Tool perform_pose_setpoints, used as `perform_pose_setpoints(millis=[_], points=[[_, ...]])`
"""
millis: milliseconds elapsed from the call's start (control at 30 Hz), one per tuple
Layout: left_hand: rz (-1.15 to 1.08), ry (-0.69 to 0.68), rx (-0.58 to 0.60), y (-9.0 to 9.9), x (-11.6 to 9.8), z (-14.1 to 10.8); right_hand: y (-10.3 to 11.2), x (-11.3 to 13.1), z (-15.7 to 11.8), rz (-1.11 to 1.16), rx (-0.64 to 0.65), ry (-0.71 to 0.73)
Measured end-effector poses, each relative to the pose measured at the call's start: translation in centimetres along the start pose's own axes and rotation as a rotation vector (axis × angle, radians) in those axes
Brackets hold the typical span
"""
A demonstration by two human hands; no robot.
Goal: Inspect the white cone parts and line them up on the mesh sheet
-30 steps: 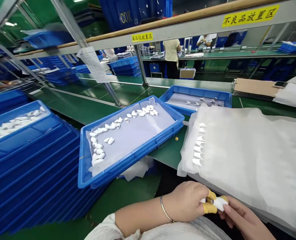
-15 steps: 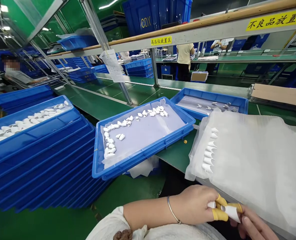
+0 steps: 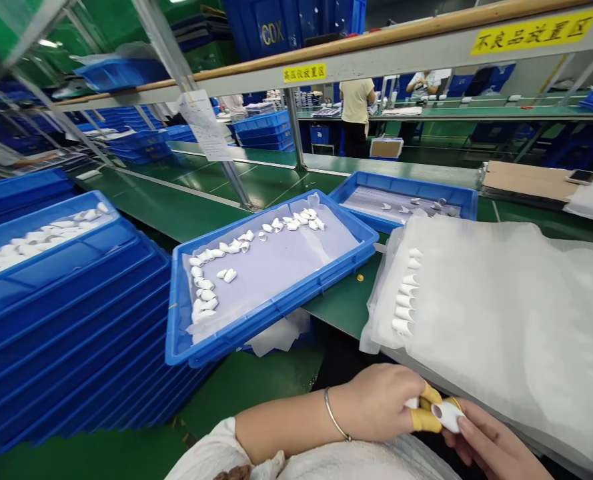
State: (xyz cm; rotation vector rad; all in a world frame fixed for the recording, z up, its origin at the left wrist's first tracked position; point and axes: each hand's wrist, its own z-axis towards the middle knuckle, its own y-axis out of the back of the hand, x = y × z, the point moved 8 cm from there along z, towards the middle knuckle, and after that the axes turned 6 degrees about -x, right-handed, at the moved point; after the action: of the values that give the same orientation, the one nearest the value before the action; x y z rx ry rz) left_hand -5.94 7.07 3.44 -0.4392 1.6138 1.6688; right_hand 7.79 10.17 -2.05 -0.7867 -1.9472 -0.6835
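My left hand [image 3: 376, 403], with yellow finger cots and a thin bracelet on the wrist, pinches a small white plastic cap [image 3: 447, 415] at the bottom of the view. My right hand [image 3: 491, 445] touches the same cap from the right. Just above them lies a white foam sheet [image 3: 506, 313] with a short column of white caps [image 3: 405, 293] along its left edge. A blue tray [image 3: 266, 313] lined with white sheet holds several more caps along its left and far sides.
A stack of blue trays [image 3: 61, 320] with caps on top stands at the left. Another blue tray [image 3: 406, 190] sits behind the foam sheet. A green conveyor table [image 3: 186, 207] runs across, under a metal rack [image 3: 376, 53]. People work in the background.
The cap has been turned between my fingers, its open end now facing up. Both hands stay at the same spot; the view has swung slightly.
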Motion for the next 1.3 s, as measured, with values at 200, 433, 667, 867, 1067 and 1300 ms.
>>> perform_pose_setpoints(millis=[200, 433, 667, 867, 1067, 1300], points=[[-0.229, 0.08, -0.128, 1.5, -0.3, -0.3, -0.7, 3.1, -0.4, 0.25, 0.004, 0.194], [-0.171, 0.058, -0.089, 1.4, -0.6, 0.0, -0.6, 2.5, 0.2, 0.234, -0.063, 0.289], [-0.063, -0.08, -0.047, 1.5, -2.1, -0.6, -0.3, 3.7, -1.2, 0.146, 0.019, 0.298], [0.131, -0.394, -0.021, 2.2, -4.8, -1.6, 0.1, 5.0, -2.6, 0.251, 0.161, 0.093], [0.308, -0.572, -0.135, 4.2, -6.6, -1.8, -0.8, 6.9, -3.5, 0.275, 0.36, -0.142], [0.346, -0.029, -0.317, 8.2, 0.4, 1.8, 5.6, 18.1, 4.5, 0.083, -0.048, 0.239]])
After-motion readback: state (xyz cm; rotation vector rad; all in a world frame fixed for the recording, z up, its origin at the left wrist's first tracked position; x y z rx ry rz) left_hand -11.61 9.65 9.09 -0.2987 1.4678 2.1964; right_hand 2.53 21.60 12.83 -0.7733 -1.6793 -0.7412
